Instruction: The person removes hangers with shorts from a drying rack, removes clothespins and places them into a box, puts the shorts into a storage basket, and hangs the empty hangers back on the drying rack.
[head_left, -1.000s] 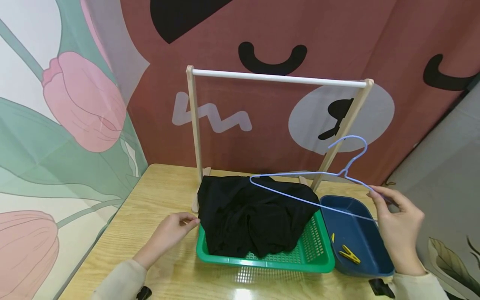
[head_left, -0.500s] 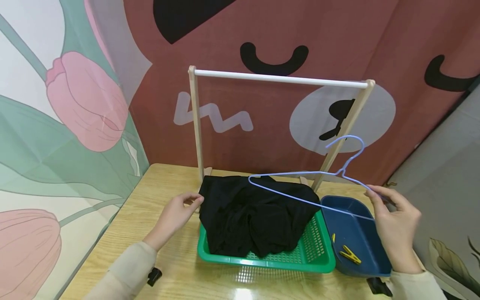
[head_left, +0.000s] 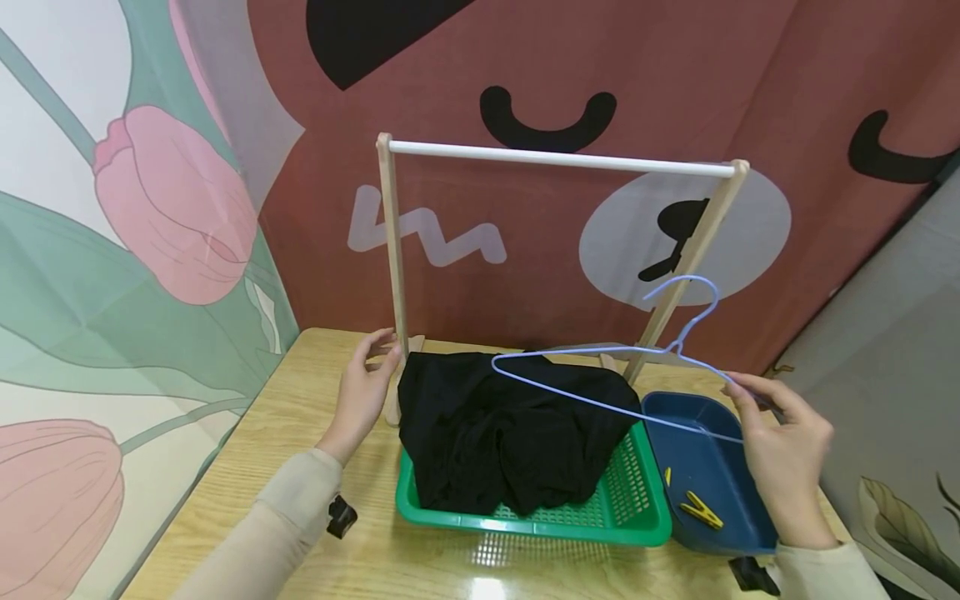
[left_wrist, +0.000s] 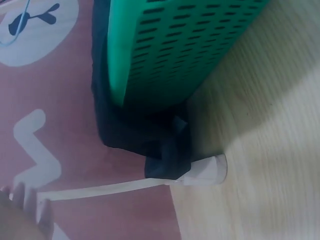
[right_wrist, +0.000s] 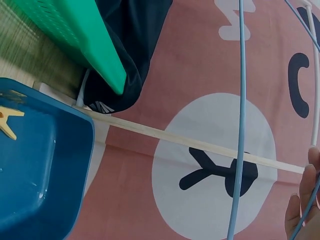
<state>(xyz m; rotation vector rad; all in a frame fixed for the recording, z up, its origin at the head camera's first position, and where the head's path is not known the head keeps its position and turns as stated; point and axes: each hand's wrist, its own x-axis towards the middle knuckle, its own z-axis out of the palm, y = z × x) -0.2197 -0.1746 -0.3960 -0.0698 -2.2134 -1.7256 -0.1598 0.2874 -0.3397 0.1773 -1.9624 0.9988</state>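
Observation:
My right hand (head_left: 787, 454) pinches a light blue clothes hanger (head_left: 570, 389) by its right shoulder. The hanger is held up over the right part of a heap of black cloth (head_left: 517, 433), its hook pointing up. That cloth fills much of a green plastic basket (head_left: 525, 527) and hangs over its back and left side. Fingers loosely bent, my left hand (head_left: 363, 392) is by the left post of a wooden rack (head_left: 393, 242), just left of the cloth. In the left wrist view, the fingers (left_wrist: 31, 205) show at the lower left with nothing between them.
The rack's white rail (head_left: 558, 157) spans above and behind the basket. To the right of the basket stands a blue tub (head_left: 731, 467) with yellow clothes pegs (head_left: 701, 510) in it. Printed curtains (head_left: 510, 292) hang behind the wooden table (head_left: 322, 358).
My left hand has moved up and away from me, from the cloth's left edge to beside the rack's left post. The hanger and right hand have shifted slightly left.

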